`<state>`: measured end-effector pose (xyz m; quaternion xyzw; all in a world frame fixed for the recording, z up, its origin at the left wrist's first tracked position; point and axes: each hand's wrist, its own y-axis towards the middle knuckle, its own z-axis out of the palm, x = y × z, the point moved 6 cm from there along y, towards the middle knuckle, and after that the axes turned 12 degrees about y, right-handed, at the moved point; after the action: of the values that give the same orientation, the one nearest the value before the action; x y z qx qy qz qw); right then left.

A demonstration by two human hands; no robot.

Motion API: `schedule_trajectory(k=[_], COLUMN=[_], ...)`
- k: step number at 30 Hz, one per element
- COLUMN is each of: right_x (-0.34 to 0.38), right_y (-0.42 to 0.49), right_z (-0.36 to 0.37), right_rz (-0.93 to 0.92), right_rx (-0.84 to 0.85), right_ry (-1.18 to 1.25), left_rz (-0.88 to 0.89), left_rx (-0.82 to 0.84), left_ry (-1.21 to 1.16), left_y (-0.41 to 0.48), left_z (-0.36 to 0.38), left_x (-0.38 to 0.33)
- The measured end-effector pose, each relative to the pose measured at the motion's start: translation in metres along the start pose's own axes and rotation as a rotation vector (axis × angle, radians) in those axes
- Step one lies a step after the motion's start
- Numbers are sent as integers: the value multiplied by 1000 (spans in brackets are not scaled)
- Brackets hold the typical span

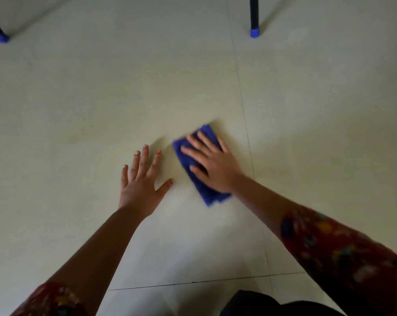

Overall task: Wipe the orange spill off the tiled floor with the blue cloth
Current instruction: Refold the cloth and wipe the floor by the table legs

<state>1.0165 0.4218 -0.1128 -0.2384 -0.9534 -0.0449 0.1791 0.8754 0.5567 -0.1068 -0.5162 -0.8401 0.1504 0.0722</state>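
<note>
blue cloth folded flat on tiled floor, just left of grout line. right hand pressing on top, fingers straight, nothing gripped. left hand splayed on floor beside. no orange spill visible. cloth looks soft, light, probably bunches, so keep palm pressure centred.

No text, label, brand, number or sign can be read. The cloth under the fingers of the right hand is plain blue. The print on the sleeve behind them is a blurred pattern, with no letters to make out.
</note>
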Motion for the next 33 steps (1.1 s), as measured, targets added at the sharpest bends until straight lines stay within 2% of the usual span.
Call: schedule_trajectory(k=[1,2,4,7,10,11,13,15,16,18,21,23,25,28,29,30,31,33], right_x=[5,-4,-47,-101,-96,-78,-17,25,25,-8,-62,-47,12,92,99,91,78,63], right_y=[-24,-42,-52,-15,51,62,70,48,38,42,84,119,142,111,102,101,110,147], right_z=[2,-2,-21,-42,-43,-33,-7,13,12,2,-16,-12,9,43,47,42,34,23], right_rz=[-57,-27,199,563,714,662,370,83,18,73,406,491,309,-219,-308,-337,-245,128], right_rx=[2,-34,-186,-295,-334,-340,-278,-94,-30,-39,-97,-57,31,160,246,263,254,128], right_ry=[-5,5,15,-14,116,113,62,45,54,49,32,56,27,-107,-145,-158,-146,-72], left_rz=[-1,7,28,52,96,121,152,200,218,229,221,219,218,152,119,89,55,-22], left_rx=[17,26,48,79,86,87,79,94,102,111,173,170,163,79,48,19,-7,-58], left_ry=[5,9,23,25,92,135,181,213,226,244,225,224,212,87,23,-20,-54,-111], left_y=[1,1,0,-9,-11,-11,-9,-7,-7,-9,-27,-36,-44,-49,-50,-51,-52,-61], left_z=[-2,-5,-8,-9,-12,-12,-17,-19,-20,-21,-12,-8,-3,-2,-1,-2,-1,4], left_x=[6,11,20,38,54,56,66,74,79,95,115,128,143,158,171,176,183,203])
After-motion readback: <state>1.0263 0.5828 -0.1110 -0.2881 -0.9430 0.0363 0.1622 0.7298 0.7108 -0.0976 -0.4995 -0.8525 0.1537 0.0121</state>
